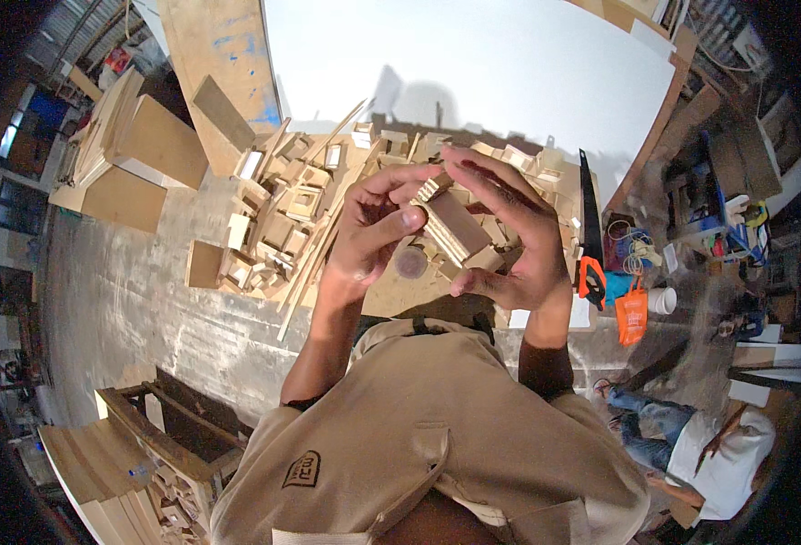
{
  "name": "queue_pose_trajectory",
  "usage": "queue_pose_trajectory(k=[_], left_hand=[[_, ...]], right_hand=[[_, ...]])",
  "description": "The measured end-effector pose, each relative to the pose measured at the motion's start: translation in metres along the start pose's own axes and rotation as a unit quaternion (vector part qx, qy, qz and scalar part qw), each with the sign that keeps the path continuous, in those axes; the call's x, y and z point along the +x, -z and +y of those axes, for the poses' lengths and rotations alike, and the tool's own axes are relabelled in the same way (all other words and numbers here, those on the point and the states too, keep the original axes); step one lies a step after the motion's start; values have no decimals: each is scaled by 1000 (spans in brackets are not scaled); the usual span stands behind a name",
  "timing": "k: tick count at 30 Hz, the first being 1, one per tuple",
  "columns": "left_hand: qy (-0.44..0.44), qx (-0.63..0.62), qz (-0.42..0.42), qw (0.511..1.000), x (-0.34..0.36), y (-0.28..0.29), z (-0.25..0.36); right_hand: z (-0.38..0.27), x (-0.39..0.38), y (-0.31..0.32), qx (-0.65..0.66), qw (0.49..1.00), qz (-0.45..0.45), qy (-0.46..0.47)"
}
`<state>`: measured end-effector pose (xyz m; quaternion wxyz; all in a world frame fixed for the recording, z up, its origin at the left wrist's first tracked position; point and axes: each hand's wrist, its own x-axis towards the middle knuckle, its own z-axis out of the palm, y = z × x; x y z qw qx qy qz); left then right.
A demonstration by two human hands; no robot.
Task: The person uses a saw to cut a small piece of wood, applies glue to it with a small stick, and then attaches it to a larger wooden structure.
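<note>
Between my two hands, above the near side of a worktable, is a small wooden block piece (455, 225) with a flat brown face and pale, ridged edges. My left hand (370, 225) pinches its left end, thumb in front and fingers behind. My right hand (535, 238) curves around the other side, its fingers over the top and its thumb by the lower right corner. Below and behind them lie many small wooden blocks and box-like pieces (302, 202), with long thin strips (314, 259) among them. A round disc (410, 262) lies just below the held piece.
A handsaw (589, 213) with an orange handle lies at the table's right side. Beyond the blocks spreads a large white panel (473, 68). Boards (151, 145) stand at left; a wooden frame (160, 427) is lower left. At right are an orange bag (631, 316) and a person (723, 459).
</note>
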<state>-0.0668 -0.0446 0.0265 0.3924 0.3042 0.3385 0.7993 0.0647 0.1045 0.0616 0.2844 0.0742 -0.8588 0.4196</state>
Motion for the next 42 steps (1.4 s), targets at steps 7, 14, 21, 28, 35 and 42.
queue_pose_trajectory(k=[7,14,21,28,35,42], left_hand=[[-6,17,25,1000,-5,5,-2],[-18,34,8,999,-1,12,-3],[-58,80,5,995,3,18,-3],[-90,148,20,985,3,17,-1],[-100,282,69,952,-1,10,-1],[-150,393,56,905,-4,5,-1]], right_hand=[[10,-1,-8,-25,999,-10,41],[9,0,-9,-30,999,-13,21],[9,2,-12,51,998,19,-37],[21,7,-10,-31,998,-26,46],[26,6,-19,64,996,54,-23],[37,2,-10,0,999,-7,-40]])
